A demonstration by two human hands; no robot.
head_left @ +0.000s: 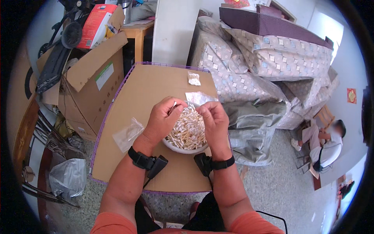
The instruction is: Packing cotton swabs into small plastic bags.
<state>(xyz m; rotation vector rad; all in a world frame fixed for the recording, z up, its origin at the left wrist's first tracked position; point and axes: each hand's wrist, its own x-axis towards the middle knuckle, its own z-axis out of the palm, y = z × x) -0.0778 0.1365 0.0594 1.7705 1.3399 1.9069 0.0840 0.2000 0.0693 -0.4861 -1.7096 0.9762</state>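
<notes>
A white round bowl [175,149] full of cotton swabs [187,130] stands on a cardboard-topped table. Over the bowl's left side, my left hand [165,117] is closed with a cotton swab [174,104] between its fingers; its white tip shows. My right hand [214,119] is pinched closed above the bowl's right rim, and what its fingers hold, if anything, is hidden. Behind the bowl lies a clear plastic bag [199,97], partly covered by my right hand. Another clear bag [128,134] lies flat beside my left wrist. A small bag packed with cotton swabs [194,79] sits farther back.
The table [156,84] has a purple edging. A big open cardboard box [89,89] stands at its left, a grey plastic sheet [249,128] at its right. Patterned covered furniture [280,50] fills the back right. A seated person [327,144] is far right.
</notes>
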